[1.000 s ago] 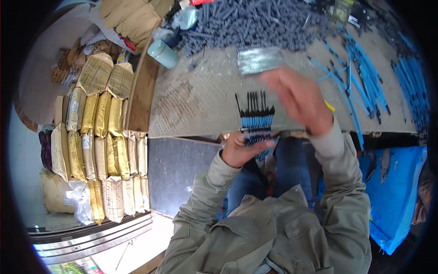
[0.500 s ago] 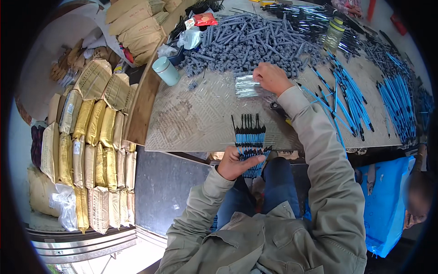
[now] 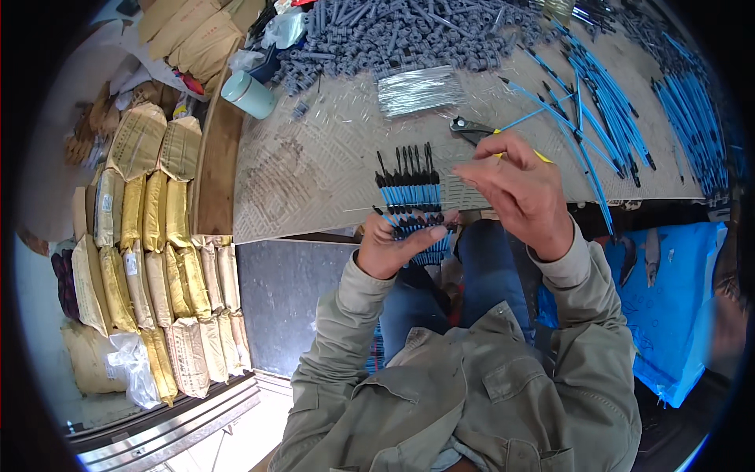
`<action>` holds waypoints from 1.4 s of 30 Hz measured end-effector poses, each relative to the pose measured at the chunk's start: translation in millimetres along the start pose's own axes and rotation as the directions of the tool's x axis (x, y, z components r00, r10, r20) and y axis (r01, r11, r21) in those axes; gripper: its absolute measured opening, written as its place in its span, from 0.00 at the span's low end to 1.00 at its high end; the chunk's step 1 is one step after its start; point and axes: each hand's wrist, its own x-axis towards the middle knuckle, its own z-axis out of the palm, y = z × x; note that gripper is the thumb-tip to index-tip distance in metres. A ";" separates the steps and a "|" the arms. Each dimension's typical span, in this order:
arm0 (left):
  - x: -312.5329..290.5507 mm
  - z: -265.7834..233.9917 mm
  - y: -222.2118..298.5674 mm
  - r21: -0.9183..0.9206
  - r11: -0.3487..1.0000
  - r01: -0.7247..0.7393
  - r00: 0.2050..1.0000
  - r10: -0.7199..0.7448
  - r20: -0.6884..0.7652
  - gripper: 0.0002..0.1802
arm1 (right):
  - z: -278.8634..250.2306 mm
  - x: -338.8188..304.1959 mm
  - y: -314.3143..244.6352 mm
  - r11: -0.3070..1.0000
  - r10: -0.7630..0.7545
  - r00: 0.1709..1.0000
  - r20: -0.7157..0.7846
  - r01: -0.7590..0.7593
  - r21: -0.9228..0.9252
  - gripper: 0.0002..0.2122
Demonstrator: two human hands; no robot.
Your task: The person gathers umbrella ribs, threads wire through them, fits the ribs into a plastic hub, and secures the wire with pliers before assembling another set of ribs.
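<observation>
My left hand (image 3: 397,244) is closed round a bundle of blue rods with black end fittings (image 3: 409,193), lined up side by side at the table's near edge. A thin wire sticks out from the bundle's left side. My right hand (image 3: 523,189) hovers just right of the bundle, thumb and fingers pinched together; anything between them is too fine to make out. Beyond the hands lies a stack of thin silvery wires (image 3: 421,90). Pliers with yellow handles (image 3: 472,128) rest on the table, partly hidden behind my right hand.
A heap of grey plastic parts (image 3: 401,35) covers the far side of the table (image 3: 307,173). Loose blue rods (image 3: 586,126) lie to the right, with more piled (image 3: 696,126) beyond. A light-green cup (image 3: 248,95) stands at the left edge; filled sacks (image 3: 157,212) are stacked beside the table.
My right hand has left the wire stack and come back toward me, beside the bundle. The left hand still grips the rods. The whole view has shifted, showing less of the table's far side.
</observation>
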 end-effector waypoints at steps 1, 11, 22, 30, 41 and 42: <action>0.2 0.3 -0.9 0.003 1.000 0.006 1.000 -0.006 0.004 0.09 | -0.5 -2.8 -0.2 0.998 -0.003 1.000 0.008 0.004 -0.067 0.09; -1.8 -2.3 -1.1 0.056 0.998 -0.021 0.999 0.020 0.027 0.11 | 7.6 0.4 -3.1 0.990 0.001 1.000 -0.015 -0.003 -0.144 0.11; -3.4 -0.5 -0.8 0.066 0.998 0.005 1.000 -0.004 -0.024 0.11 | 2.8 13.0 -12.4 0.938 -0.093 0.987 0.127 0.130 -0.320 0.08; -3.1 -6.7 -3.5 0.158 0.987 0.005 1.000 -0.004 -0.009 0.16 | 12.0 15.5 -6.8 0.993 -0.062 0.998 0.018 0.063 -0.103 0.06; -4.7 -2.1 -1.4 0.066 0.998 -0.017 0.999 0.014 0.043 0.15 | -0.4 23.1 -4.8 1.000 -0.012 0.967 0.256 0.010 0.007 0.08; -5.3 -2.3 -1.5 0.046 0.999 -0.005 0.999 0.004 0.041 0.15 | 0.3 24.1 -4.6 1.000 -0.007 0.960 0.279 0.001 0.022 0.08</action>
